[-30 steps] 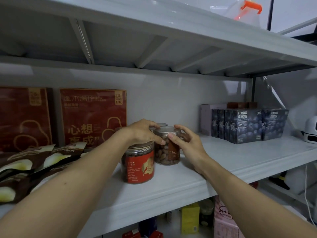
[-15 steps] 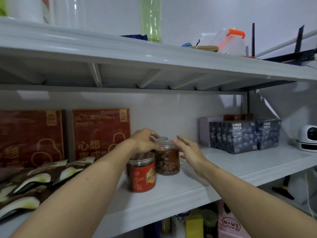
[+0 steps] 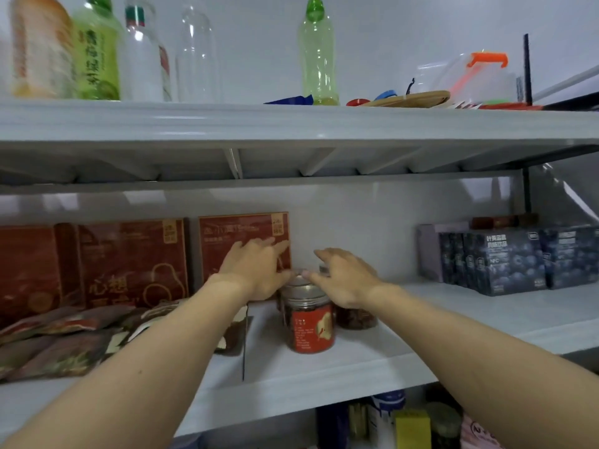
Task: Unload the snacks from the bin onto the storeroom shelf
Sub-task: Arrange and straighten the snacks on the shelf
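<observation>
Far left on the shelf [image 3: 324, 374] lay the dark snack pouches [image 3: 64, 338], with red boxes [image 3: 133, 260] standing behind them. My left arm was stretched up and in, left hand [image 3: 256, 270] palm down, fingers straight and loosely spread in front of the rightmost red box, gripping nothing. Just below its thumb stood the red-labelled jar [image 3: 311, 325], upright near the shelf's middle. My right hand [image 3: 343, 277] hovered beside it, fingers relaxed and pointing left over a second jar [image 3: 356, 319] of nuts — whether it touched the lid, I couldn't tell. Blue boxes [image 3: 505, 260] sat far right.
</observation>
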`<act>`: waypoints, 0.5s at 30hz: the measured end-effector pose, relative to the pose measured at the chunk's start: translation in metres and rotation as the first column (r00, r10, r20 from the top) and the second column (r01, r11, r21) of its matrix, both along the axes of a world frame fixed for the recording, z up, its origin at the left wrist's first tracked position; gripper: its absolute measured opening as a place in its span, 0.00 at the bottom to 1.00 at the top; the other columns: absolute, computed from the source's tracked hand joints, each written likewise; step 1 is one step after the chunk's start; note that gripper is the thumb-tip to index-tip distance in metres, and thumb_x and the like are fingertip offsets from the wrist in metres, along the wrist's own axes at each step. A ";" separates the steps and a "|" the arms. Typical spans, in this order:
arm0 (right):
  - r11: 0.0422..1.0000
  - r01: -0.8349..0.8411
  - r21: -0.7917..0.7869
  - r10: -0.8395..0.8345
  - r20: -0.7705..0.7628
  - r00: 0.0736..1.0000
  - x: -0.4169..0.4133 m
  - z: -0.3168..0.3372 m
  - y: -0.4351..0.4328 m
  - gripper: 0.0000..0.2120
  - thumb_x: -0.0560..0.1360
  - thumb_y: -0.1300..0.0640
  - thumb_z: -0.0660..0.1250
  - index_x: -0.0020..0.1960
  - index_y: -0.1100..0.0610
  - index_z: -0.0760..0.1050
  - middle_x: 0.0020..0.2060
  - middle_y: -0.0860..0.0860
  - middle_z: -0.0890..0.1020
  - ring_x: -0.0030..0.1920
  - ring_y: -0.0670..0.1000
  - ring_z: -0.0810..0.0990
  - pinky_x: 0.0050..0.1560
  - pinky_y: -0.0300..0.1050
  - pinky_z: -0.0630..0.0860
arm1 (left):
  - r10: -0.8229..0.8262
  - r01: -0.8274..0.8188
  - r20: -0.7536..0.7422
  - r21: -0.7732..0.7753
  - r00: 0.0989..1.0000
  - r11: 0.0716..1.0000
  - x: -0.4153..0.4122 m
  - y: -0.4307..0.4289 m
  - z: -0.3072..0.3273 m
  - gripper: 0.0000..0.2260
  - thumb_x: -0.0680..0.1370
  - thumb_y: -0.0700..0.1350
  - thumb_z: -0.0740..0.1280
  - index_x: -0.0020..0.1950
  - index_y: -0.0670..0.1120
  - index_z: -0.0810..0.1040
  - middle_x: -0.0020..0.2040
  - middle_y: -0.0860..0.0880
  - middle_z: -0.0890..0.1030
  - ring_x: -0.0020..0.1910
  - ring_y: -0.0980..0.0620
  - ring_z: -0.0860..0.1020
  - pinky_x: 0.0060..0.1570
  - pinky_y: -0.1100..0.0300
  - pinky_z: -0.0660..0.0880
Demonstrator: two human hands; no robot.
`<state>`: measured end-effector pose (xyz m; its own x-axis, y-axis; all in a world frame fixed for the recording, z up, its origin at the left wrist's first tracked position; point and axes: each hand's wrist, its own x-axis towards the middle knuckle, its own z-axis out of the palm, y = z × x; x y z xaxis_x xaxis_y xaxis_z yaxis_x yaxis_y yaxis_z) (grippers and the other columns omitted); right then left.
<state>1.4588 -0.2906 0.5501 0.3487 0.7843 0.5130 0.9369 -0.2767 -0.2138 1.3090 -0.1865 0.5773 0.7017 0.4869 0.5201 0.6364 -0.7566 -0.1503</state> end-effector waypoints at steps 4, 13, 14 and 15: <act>0.997 -0.017 -0.078 0.024 0.090 0.996 -0.036 0.000 0.006 0.29 0.81 0.37 0.55 0.77 0.50 0.61 0.75 0.55 0.67 0.74 0.57 0.64 0.71 0.52 0.61 | 0.065 -0.064 0.052 -0.036 0.997 0.997 -0.035 0.012 -0.013 0.33 0.80 0.64 0.58 0.81 0.55 0.51 0.81 0.50 0.55 0.79 0.46 0.54 0.76 0.45 0.54; 0.987 0.007 -0.163 0.020 0.164 0.986 -0.114 -0.004 0.024 0.32 0.81 0.37 0.54 0.80 0.51 0.55 0.79 0.52 0.60 0.77 0.55 0.59 0.73 0.53 0.61 | 0.111 -0.109 0.026 -0.070 0.993 0.992 -0.122 0.037 -0.024 0.33 0.80 0.63 0.58 0.81 0.55 0.49 0.81 0.49 0.53 0.80 0.46 0.52 0.77 0.46 0.52; 0.985 0.020 -0.170 0.008 0.163 0.987 -0.117 -0.006 0.028 0.33 0.81 0.36 0.54 0.80 0.51 0.53 0.79 0.52 0.59 0.77 0.55 0.58 0.73 0.53 0.60 | 0.113 -0.111 0.025 -0.068 0.993 0.991 -0.127 0.038 -0.023 0.33 0.80 0.63 0.58 0.81 0.54 0.49 0.81 0.49 0.53 0.80 0.46 0.52 0.76 0.46 0.52; 0.985 0.030 -0.170 -0.004 0.156 0.988 -0.120 -0.009 0.032 0.34 0.80 0.36 0.54 0.81 0.50 0.53 0.79 0.52 0.59 0.77 0.56 0.58 0.73 0.53 0.60 | 0.115 -0.113 0.022 -0.066 0.993 0.991 -0.133 0.041 -0.023 0.33 0.80 0.63 0.58 0.81 0.54 0.50 0.81 0.49 0.54 0.79 0.46 0.53 0.76 0.46 0.53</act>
<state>1.3388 -0.2588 0.5411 0.2899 0.8598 0.4203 0.9497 -0.3129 -0.0149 1.1760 -0.1459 0.5543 0.6265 0.5960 0.5023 0.7222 -0.6863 -0.0864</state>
